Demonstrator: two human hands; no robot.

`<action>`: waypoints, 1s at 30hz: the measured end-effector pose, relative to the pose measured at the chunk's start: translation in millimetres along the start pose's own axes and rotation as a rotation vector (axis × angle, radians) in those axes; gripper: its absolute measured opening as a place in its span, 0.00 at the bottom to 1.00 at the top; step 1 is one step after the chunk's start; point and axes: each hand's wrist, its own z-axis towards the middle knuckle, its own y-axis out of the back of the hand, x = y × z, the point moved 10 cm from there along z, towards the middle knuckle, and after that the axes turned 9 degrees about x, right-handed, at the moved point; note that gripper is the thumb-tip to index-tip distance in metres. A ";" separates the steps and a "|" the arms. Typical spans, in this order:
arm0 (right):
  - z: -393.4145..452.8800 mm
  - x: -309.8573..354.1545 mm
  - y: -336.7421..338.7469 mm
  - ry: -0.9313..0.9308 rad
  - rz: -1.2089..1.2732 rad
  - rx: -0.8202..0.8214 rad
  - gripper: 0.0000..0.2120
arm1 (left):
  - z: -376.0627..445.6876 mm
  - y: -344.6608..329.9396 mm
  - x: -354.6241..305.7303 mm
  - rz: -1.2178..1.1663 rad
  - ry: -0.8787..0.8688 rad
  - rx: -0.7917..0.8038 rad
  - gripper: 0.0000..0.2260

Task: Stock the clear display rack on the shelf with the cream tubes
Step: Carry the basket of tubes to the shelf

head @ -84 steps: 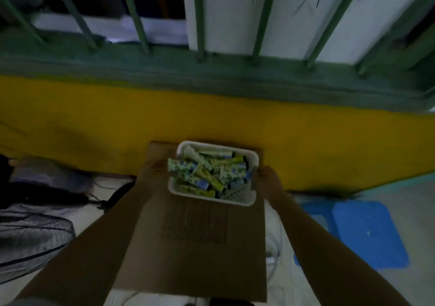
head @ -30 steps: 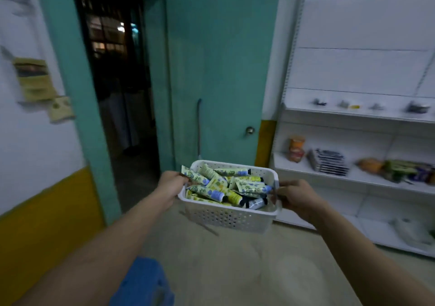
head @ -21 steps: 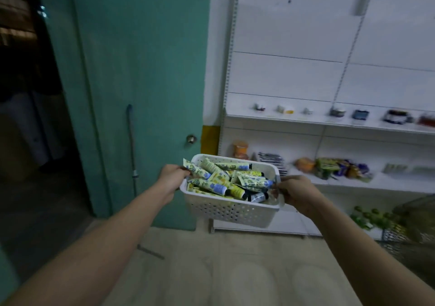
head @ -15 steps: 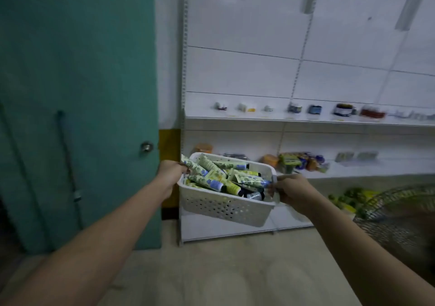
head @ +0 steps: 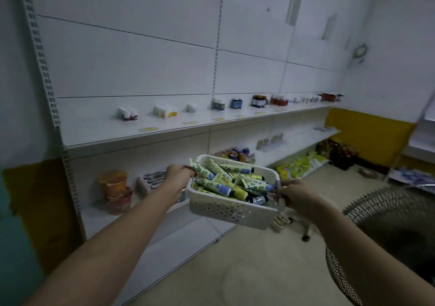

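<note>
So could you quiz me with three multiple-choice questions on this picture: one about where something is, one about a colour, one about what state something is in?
1. Where is the basket of cream tubes?
A. On the floor
B. Held in the air in front of the shelves
C. On the top shelf

2. What colour is the basket?
A. White
B. Red
C. Black

3. How are the hands occupied?
A. Both free
B. Only one holds the basket
C. Each grips one end of the basket

Answers:
1 B: it hangs between the arms, above the floor.
2 A: its perforated walls are white.
3 C: the left hand and right hand close on opposite ends.
</note>
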 end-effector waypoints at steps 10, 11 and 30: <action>155.6 -10.0 83.9 -0.096 0.104 -0.184 0.11 | 217.8 -135.9 4.3 0.019 0.065 0.232 0.08; 173.6 -14.7 93.6 -0.111 0.115 -0.198 0.11 | 237.9 -154.7 5.7 0.027 0.076 0.254 0.08; 443.5 -28.8 306.6 -0.253 0.127 -0.533 0.10 | 569.7 -480.8 -26.8 0.158 0.030 0.621 0.07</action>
